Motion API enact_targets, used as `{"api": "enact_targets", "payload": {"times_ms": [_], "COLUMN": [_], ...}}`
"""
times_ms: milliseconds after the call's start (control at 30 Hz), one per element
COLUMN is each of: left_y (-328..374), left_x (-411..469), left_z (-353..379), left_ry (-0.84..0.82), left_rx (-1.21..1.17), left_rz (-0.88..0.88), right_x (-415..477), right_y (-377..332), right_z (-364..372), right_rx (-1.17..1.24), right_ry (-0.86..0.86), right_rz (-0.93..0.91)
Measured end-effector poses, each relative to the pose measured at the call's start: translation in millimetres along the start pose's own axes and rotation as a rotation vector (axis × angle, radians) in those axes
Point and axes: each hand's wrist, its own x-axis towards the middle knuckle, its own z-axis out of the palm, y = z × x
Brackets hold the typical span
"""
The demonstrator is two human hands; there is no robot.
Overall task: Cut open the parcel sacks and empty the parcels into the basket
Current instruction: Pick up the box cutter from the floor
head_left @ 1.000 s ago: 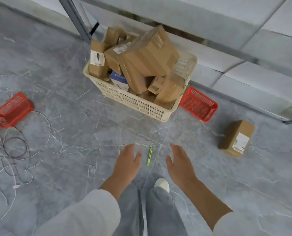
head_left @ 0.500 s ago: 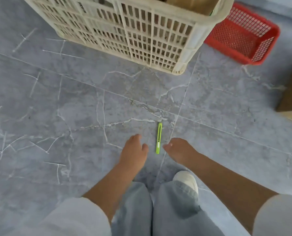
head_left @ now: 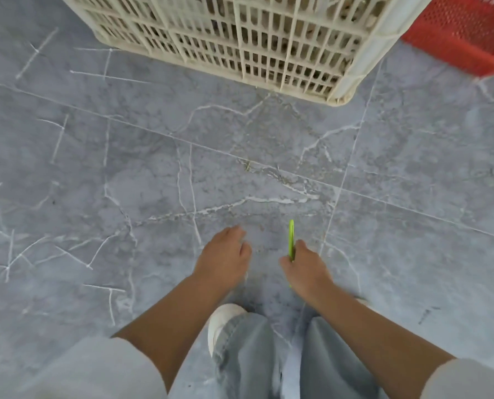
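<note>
Lime-green plastic, a thin cutter (head_left: 291, 237), sits in the right hand (head_left: 304, 267) just below the middle of the frame; the thumb and fingers are closed round its lower part, and its upper end sticks out of the fist towards the top of the frame; whether a blade is out I cannot tell. The left hand (head_left: 222, 257) hangs just beside it, to the left, palm down and fingers loosely bent, holding nothing; whether it touches the floor I cannot tell. Both bare forearms run down to pale sleeves at the lower corners; between them are two legs in light blue jeans (head_left: 248, 355) and a white shoe (head_left: 221, 321) on the ground. All around is a grey marbled tile floor (head_left: 125, 168) with white veins and straight joints. Across the top of the frame, well apart from the hands, stands the cream slatted basket (head_left: 381, 38); brown cardboard (head_left: 309, 30) shows dimly through its slots. A red mesh tray (head_left: 467, 33) sits close behind the basket's corner in the upper right.
</note>
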Motion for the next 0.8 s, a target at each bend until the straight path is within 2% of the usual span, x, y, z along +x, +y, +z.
{"api": "enact_targets", "payload": {"times_ms": [100, 200, 267, 367, 533, 633, 800], "left_y": [14, 40, 64, 110, 206, 255, 309], "left_x": [-36, -96, -143, -201, -287, -334, -419], "left_z": [-30, -69, -108, -187, -357, -454, -552], "left_ry": [0.035, 0.004, -0.043, -0.004, 0.224, 0.39, 0.627], "left_rx": [-0.031, -0.021, 0.038, 0.078, 0.01, -0.022, -0.095], "left_rz": [-0.027, -0.087, -0.081, -0.021, 0.131, 0.254, 0.38], "right_x": [-48, -113, -161, -239, -386, -462, -561], "right_y": [-13, -34, -56, -104, -206, -261, -319], "right_z": [-36, -89, -134, -212, -341, -402, -472], "right_rx": [0.12, 0.157, 0.195, 0.251, 0.356, 0.303, 0.25], "right_ry": [0.041, 0.062, 0.05, 0.092, 0.237, 0.346, 0.512], "right_rz": [-0.035, -0.125, -0.181, -0.255, -0.368, -0.477, -0.599]}}
